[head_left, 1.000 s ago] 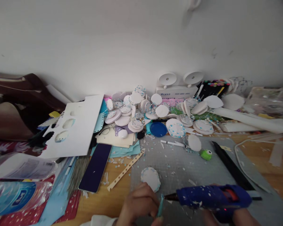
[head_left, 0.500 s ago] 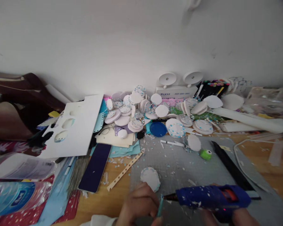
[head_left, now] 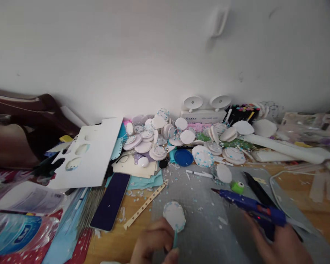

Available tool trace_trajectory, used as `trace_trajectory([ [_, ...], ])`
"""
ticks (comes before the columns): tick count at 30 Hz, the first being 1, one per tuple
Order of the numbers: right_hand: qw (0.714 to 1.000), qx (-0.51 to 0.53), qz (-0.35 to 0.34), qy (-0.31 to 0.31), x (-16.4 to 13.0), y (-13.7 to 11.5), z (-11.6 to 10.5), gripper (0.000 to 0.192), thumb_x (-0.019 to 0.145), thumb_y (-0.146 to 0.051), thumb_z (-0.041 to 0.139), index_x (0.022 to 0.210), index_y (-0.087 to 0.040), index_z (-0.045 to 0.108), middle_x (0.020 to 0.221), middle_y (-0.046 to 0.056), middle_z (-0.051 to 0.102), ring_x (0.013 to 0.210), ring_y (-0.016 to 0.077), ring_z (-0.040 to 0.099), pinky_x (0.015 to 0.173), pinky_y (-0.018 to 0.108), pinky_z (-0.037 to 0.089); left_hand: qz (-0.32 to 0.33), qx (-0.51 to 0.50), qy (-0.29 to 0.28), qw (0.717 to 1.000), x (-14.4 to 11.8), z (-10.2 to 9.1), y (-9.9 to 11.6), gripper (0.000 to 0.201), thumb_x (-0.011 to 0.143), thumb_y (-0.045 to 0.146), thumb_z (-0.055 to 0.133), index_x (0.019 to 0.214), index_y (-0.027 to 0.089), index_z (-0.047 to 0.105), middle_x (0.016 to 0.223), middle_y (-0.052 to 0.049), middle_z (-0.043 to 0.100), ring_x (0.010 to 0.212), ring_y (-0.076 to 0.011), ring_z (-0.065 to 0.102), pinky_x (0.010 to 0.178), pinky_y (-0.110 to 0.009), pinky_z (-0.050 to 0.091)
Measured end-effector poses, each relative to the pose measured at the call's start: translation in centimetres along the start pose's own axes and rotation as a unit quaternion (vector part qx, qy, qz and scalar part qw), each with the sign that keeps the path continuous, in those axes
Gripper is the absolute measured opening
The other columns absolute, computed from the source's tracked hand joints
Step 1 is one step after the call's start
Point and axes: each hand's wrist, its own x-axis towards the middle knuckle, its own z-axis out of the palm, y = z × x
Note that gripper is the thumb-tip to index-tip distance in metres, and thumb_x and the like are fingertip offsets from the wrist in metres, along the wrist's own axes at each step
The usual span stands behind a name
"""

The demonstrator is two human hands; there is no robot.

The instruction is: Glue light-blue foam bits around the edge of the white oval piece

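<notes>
Glue gun (head_left: 250, 206) has swung off the teal strip (head_left: 175, 240), nozzle now far-right; right hand (head_left: 284, 244) fingers clenched on its grip. Left hand (head_left: 154, 246) pinches the strip near-centre, probably thin, floppy foam: hold by edges.

No writing can be read: the blue print on the white box (head_left: 202, 116) and the label on the plastic packet (head_left: 30, 198) left of it are too blurred.
</notes>
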Motion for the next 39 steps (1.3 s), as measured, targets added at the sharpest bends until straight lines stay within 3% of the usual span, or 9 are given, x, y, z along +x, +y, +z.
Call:
trace_trajectory([
  [5,0.999,0.005,-0.03,0.036,0.9,2.8,2.5,0.019,0.093,-0.04,0.045,0.083,-0.024,0.046,0.066,0.008,0.06,0.061,0.0296,0.064,0.056,0.042,0.054,-0.099,-0.009,0.059,0.993,-1.8,-0.5,0.4,0.045,0.095,0.046,0.06,0.061,0.017,0.055,0.069,-0.003,0.054,0.069,-0.0165,0.052,0.066,-0.027,0.04],
  [8,0.998,0.007,-0.048,0.049,1.1,2.8,2.2,0.025,0.092,-0.043,0.047,0.092,-0.018,0.052,0.075,0.01,0.062,0.069,0.0306,0.065,0.063,0.044,0.056,-0.133,-0.026,0.105,0.985,-3.1,-0.3,0.3,0.047,0.092,0.048,0.064,0.058,0.016,0.059,0.069,-0.002,0.052,0.069,-0.0156,0.05,0.066,-0.025,0.039],
  [12,0.992,0.0,-0.045,0.115,1.1,1.6,-1.9,0.04,0.09,-0.047,0.051,0.11,-0.012,0.053,0.1,0.02,0.063,0.096,0.0381,0.064,0.084,0.054,0.053,-0.122,-0.041,0.135,0.983,-4.3,-0.1,0.0,0.049,0.088,0.051,0.067,0.055,0.016,0.06,0.067,-0.002,0.052,0.068,-0.0157,0.051,0.065,-0.024,0.04],
  [15,0.984,0.003,-0.066,0.164,0.6,-1.0,-5.9,0.023,0.09,-0.034,0.059,0.104,-0.017,0.056,0.101,0.017,0.065,0.1,0.0351,0.063,0.091,0.052,0.051,-0.114,-0.048,0.139,0.983,-4.3,0.2,0.7,0.05,0.085,0.052,0.07,0.053,0.016,0.06,0.064,-0.002,0.053,0.066,-0.0159,0.051,0.063,-0.024,0.04],
  [17,0.967,0.038,-0.186,0.168,-0.1,-3.5,-7.7,0.017,0.092,-0.031,0.057,0.104,-0.019,0.058,0.1,0.013,0.063,0.092,0.0284,0.064,0.083,0.047,0.053,-0.121,-0.053,0.133,0.982,-3.9,0.7,1.5,0.047,0.084,0.05,0.071,0.052,0.016,0.062,0.064,-0.002,0.053,0.067,-0.0164,0.051,0.065,-0.025,0.04],
  [20,0.913,0.102,-0.371,0.139,-1.1,-7.7,-8.2,0.019,0.091,-0.014,0.06,0.109,-0.019,0.062,0.101,0.008,0.066,0.093,0.0196,0.066,0.082,0.034,0.056,-0.122,-0.073,0.128,0.982,-3.1,2.1,2.4,0.041,0.081,0.042,0.072,0.052,0.016,0.061,0.063,-0.001,0.05,0.068,-0.0163,0.049,0.067,-0.026,0.039],
  [25,0.831,0.171,-0.516,0.121,-0.8,-12.9,-7.3,0.021,0.096,-0.009,0.048,0.106,-0.013,0.067,0.097,0.007,0.072,0.096,0.0173,0.067,0.088,0.032,0.057,-0.113,-0.079,0.115,0.984,-1.5,4.5,2.8,0.041,0.08,0.039,0.068,0.05,0.018,0.049,0.061,0.001,0.042,0.066,-0.0151,0.044,0.066,-0.027,0.037],
  [33,0.802,0.147,-0.557,0.156,1.2,-13.2,-7.7,0.033,0.099,-0.009,0.038,0.099,-0.009,0.071,0.095,0.011,0.073,0.098,0.0197,0.068,0.087,0.031,0.058,-0.112,-0.062,0.096,0.987,0.3,5.3,4.0,0.036,0.08,0.034,0.062,0.052,0.019,0.045,0.059,0.003,0.041,0.063,-0.0136,0.042,0.064,-0.027,0.036],
  [39,0.823,0.213,-0.491,0.19,2.8,-12.6,-7.0,0.029,0.097,-0.008,0.046,0.112,-0.021,0.067,0.092,0.004,0.075,0.089,0.0151,0.072,0.079,0.026,0.062,-0.085,-0.023,0.022,0.996,2.2,4.1,5.2,0.037,0.089,0.039,0.056,0.06,0.017,0.057,0.061,0.001,0.052,0.064,-0.015,0.051,0.066,-0.027,0.043],
])
